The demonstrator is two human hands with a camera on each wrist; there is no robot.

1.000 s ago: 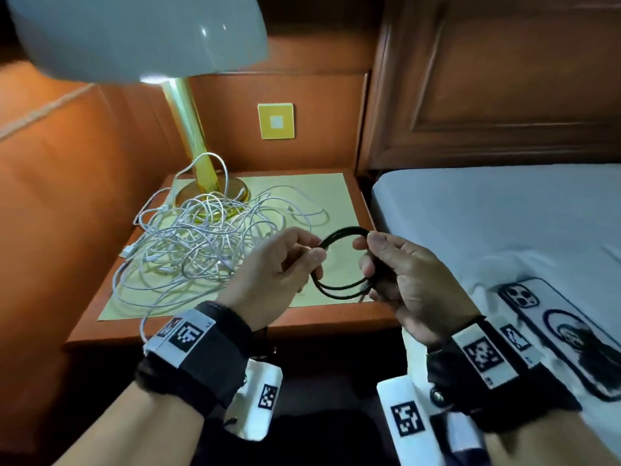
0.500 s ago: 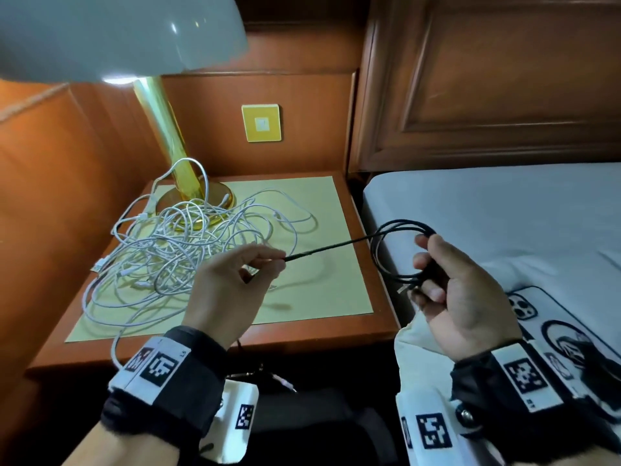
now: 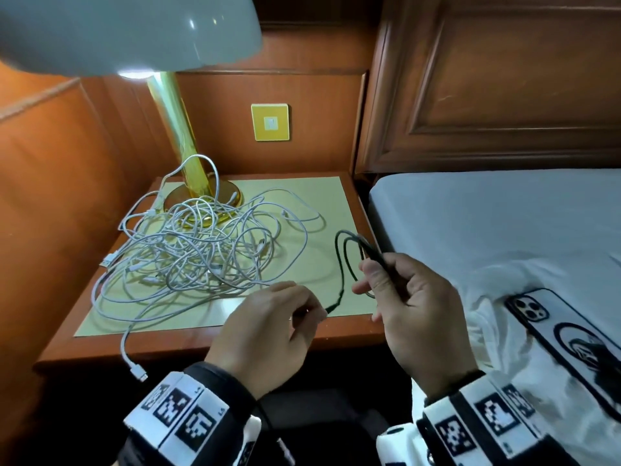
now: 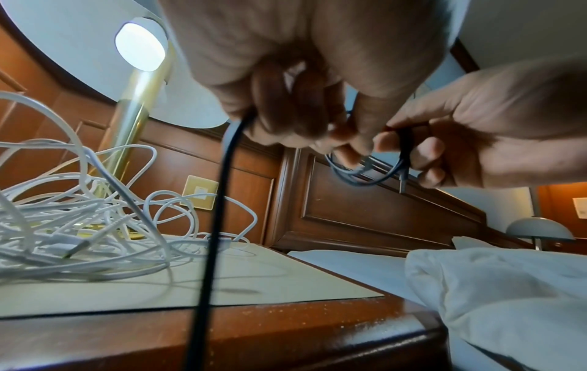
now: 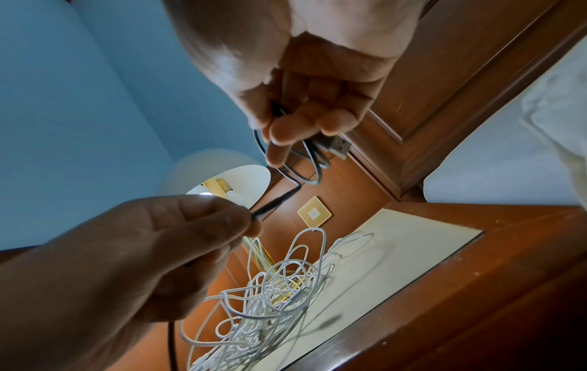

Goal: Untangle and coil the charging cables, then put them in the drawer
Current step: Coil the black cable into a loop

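A black cable [image 3: 341, 260] runs between both hands above the nightstand's front right corner. My right hand [image 3: 400, 297] grips its small coiled loops [image 5: 309, 164], with a USB plug [image 5: 338, 146] sticking out past the fingers. My left hand [image 3: 279, 317] pinches the cable's loose stretch [image 5: 276, 200] between thumb and fingers; the rest hangs down from that hand [image 4: 209, 238]. A big tangle of white charging cables [image 3: 198, 253] lies on the nightstand [image 3: 188, 346], left of both hands. No drawer shows in any view.
A brass lamp [image 3: 188, 176] with a pale shade stands at the nightstand's back left, inside the white tangle. A yellow wall plate [image 3: 270, 122] sits behind. The bed [image 3: 497, 223] lies to the right, with a phone [image 3: 551, 331] on the white bedding.
Both hands have drawn together again after pulling the black cable taut. The right hand swung back left over the nightstand's edge, and the loops now stand more upright.
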